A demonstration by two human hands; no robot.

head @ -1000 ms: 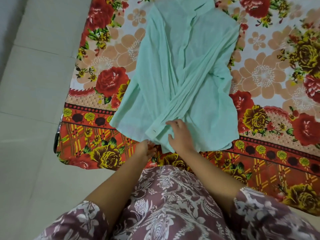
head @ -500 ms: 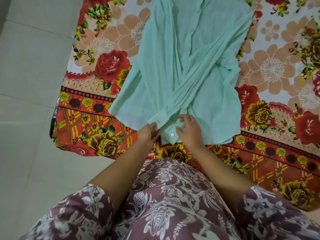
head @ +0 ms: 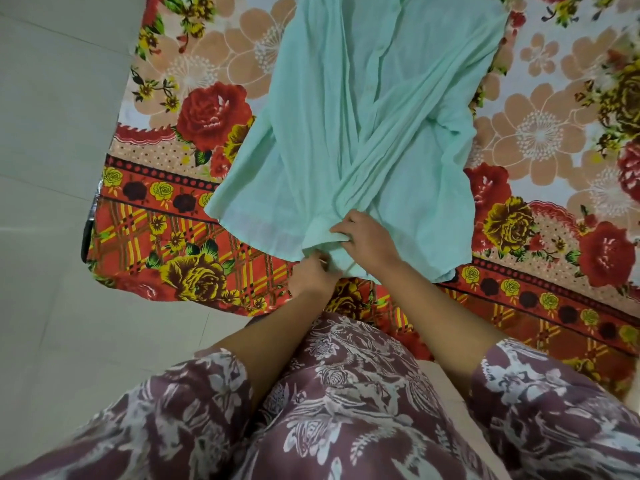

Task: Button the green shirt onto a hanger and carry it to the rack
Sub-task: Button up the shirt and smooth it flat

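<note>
Two hands pinch the green shirt's (head: 363, 140) near hem: left hand (head: 313, 275) below, right hand (head: 367, 240) on top.

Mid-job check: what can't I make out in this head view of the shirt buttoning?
- Shirt collar and any hanger: cut off by the top edge.
- Button and hole at the hem: hidden under the right hand and left hand.
- Rack: out of view.
- Dark object at the bedsheet edge: too little showing to identify.
</note>
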